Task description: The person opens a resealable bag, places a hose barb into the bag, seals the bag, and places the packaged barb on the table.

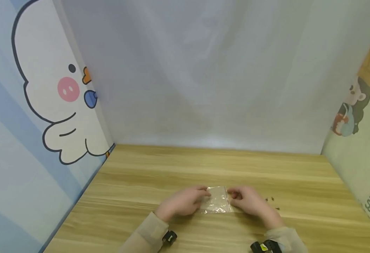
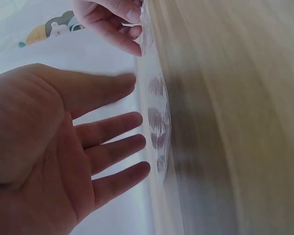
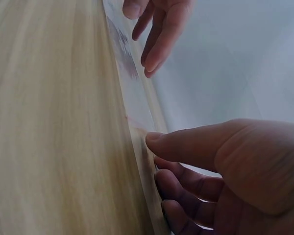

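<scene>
A clear plastic zip bag [image 1: 218, 201] lies flat on the wooden table, its seal strip along the right edge. My left hand [image 1: 186, 201] is over the bag's left edge in the head view. Its fingers [image 2: 118, 148] are spread and fairly straight, with nothing gripped between them and the thumb. At the seal end is my right hand [image 1: 247, 201], with thumb and forefinger apart at the edge of the bag. In the right wrist view its thumb tip is right by the bag [image 3: 137, 105] and the other fingers [image 3: 170, 185] are loosely curled near the tabletop.
Three tiny dark metal pieces [image 1: 272, 199] lie on the table to the right of my right hand. A pale grey sheet [image 1: 204, 77] hangs at the table's back edge. Printed panels stand at the left [image 1: 45, 88] and right [image 1: 359, 140].
</scene>
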Motion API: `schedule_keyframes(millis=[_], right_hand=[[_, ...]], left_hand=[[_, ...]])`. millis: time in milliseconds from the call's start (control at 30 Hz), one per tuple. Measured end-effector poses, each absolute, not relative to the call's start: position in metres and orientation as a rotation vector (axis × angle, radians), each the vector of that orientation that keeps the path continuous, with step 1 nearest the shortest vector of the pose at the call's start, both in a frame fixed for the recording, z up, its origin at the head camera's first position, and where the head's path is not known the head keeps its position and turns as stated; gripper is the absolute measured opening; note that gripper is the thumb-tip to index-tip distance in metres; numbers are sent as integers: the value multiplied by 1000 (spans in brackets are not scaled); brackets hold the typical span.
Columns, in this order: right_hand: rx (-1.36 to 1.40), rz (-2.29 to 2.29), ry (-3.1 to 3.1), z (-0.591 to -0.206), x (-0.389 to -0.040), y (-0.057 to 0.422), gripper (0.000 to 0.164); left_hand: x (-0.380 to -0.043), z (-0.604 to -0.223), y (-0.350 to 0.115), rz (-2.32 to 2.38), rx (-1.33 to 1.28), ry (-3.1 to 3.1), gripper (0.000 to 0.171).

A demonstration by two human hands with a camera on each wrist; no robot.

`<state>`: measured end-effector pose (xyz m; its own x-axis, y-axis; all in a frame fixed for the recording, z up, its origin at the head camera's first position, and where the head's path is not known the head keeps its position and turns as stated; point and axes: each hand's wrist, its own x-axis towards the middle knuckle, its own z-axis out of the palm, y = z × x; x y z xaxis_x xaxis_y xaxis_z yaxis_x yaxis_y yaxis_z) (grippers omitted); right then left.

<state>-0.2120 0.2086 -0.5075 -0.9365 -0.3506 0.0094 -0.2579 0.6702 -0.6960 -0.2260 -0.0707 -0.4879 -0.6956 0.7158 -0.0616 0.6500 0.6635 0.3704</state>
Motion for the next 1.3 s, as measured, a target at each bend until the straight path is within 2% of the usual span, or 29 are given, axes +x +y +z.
schedule_keyframes(millis=[67, 233, 567, 833, 933, 1067, 1200, 1300], right_hand=[[-519, -1125, 2745, -507, -211, 209, 43], [-536, -1139, 2729, -507, -211, 210, 47], [-543, -1138, 2732, -505, -215, 210, 49], [-520, -1130, 2726, -504, -214, 208, 50], [-511, -1145, 2710, -503, -213, 207, 50], [-488, -1163, 2698, -501, -212, 208, 48], [-450, -1170, 2694, -499, -211, 208, 36], [-444, -1164, 2690, -499, -210, 208, 27]], left_hand=[[-226, -489, -71, 462, 1110, 2685, 54], [-226, -491, -70, 419, 1086, 2698, 64], [-228, -488, -68, 408, 1129, 2686, 62], [-228, -488, -69, 470, 1078, 2681, 76], [-229, -485, -68, 497, 1062, 2704, 70], [-231, -480, -61, 537, 1101, 2740, 48], [-231, -478, -48, 579, 1082, 2743, 35], [-230, -479, -38, 571, 1045, 2740, 32]])
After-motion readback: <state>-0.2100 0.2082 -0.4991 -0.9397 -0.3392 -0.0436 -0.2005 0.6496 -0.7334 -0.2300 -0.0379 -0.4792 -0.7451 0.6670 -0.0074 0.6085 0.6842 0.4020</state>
